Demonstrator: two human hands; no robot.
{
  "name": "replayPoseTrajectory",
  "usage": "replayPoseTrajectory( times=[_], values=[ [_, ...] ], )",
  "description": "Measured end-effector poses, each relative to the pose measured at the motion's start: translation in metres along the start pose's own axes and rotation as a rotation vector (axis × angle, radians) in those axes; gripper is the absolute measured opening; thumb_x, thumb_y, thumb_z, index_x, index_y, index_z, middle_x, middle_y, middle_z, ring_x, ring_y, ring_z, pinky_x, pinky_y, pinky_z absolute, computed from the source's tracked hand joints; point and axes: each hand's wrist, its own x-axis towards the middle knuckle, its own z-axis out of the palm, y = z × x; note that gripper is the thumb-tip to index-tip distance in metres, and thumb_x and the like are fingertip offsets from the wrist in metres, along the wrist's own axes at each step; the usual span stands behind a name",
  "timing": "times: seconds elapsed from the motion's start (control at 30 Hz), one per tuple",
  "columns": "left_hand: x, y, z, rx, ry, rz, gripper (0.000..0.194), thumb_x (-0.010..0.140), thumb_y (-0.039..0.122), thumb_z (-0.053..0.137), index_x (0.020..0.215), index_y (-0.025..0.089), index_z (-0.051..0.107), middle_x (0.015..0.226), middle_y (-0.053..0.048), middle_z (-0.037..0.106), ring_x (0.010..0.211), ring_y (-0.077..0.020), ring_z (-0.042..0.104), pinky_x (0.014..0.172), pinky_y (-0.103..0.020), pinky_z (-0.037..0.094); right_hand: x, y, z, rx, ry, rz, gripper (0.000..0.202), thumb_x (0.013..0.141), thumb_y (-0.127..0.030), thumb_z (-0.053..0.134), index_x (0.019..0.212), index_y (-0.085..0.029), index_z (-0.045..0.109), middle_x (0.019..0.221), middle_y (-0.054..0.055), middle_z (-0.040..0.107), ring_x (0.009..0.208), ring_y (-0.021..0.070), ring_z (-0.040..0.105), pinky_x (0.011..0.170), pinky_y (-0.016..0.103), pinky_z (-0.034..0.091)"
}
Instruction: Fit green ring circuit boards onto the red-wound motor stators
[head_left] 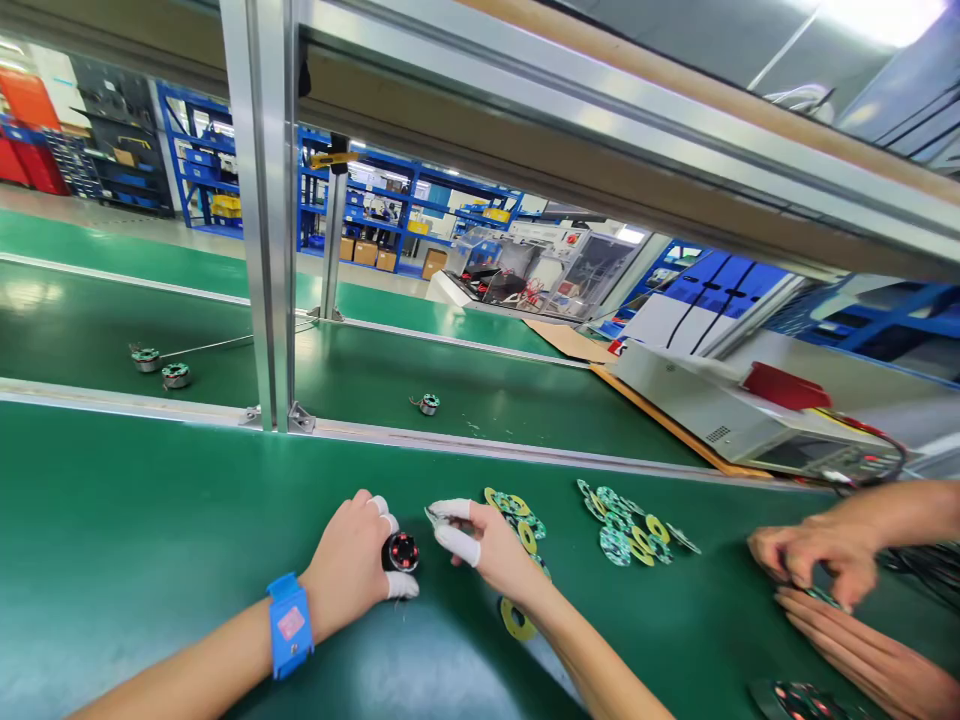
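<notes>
My left hand (358, 560), with a blue band on its wrist and white finger cots, is wrapped round a small black motor part (402, 552) with reddish coils on top. Just to its right, my right hand (480, 545) pinches a thin, small piece (433, 517) between cotted fingertips; its edge looks like a circuit board. The two hands are apart. Green and yellow ring-shaped boards (517, 619) lie beside and partly behind my right hand and forearm. Another pile of such boards (616, 545) rests farther right on the green table (187, 510).
At the right edge, another person's hands (832, 560) hold a small part, with a coil part (802, 700) below. Small motors (429, 404) sit on the belt beyond the metal rail. An aluminium post (274, 220) rises at left centre; a grey instrument (720, 410) stands back right.
</notes>
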Motion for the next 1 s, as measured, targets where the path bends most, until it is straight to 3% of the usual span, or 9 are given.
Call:
replayPoseTrajectory(
  times=[0.13,0.33,0.57,1.0],
  values=[
    [0.001,-0.002,0.0,-0.019,-0.009,-0.012,0.045,0.053,0.051,0.079,0.078,0.017,0.065,0.082,-0.006,0.059,0.084,-0.0247,0.048,0.069,-0.034,0.036,-0.004,-0.002,0.007,-0.113,-0.012,-0.107,0.029,0.069,-0.032,0.063,0.094,-0.016,0.067,0.077,0.003,0.058,0.059,0.0119,0.05,0.05,0.023,0.045],
    [0.002,-0.006,0.005,-0.08,-0.007,-0.016,0.041,0.06,0.056,0.072,0.073,0.018,0.063,0.079,-0.004,0.058,0.08,-0.0215,0.047,0.065,-0.031,0.033,-0.01,-0.006,0.017,-0.3,-0.087,-0.31,0.034,0.073,-0.02,0.06,0.107,-0.022,0.062,0.098,0.007,0.061,0.078,0.017,0.057,0.066,0.029,0.051],
    [0.001,-0.007,0.007,-0.087,-0.004,-0.014,0.041,0.069,0.059,0.061,0.071,0.018,0.06,0.081,-0.005,0.058,0.081,-0.0219,0.047,0.065,-0.032,0.033,-0.013,-0.002,0.016,-0.507,-0.101,-0.382,0.037,0.079,-0.025,0.06,0.115,-0.02,0.059,0.108,0.011,0.062,0.098,0.0229,0.057,0.086,0.038,0.048],
    [0.001,-0.007,0.008,-0.093,0.001,-0.021,0.045,0.065,0.062,0.065,0.074,0.018,0.062,0.081,-0.005,0.058,0.083,-0.0225,0.047,0.067,-0.033,0.033,-0.014,0.01,0.018,-0.683,-0.025,-0.442,0.036,0.085,-0.034,0.054,0.119,-0.022,0.058,0.105,0.012,0.065,0.095,0.0248,0.061,0.081,0.038,0.053]
  ],
)
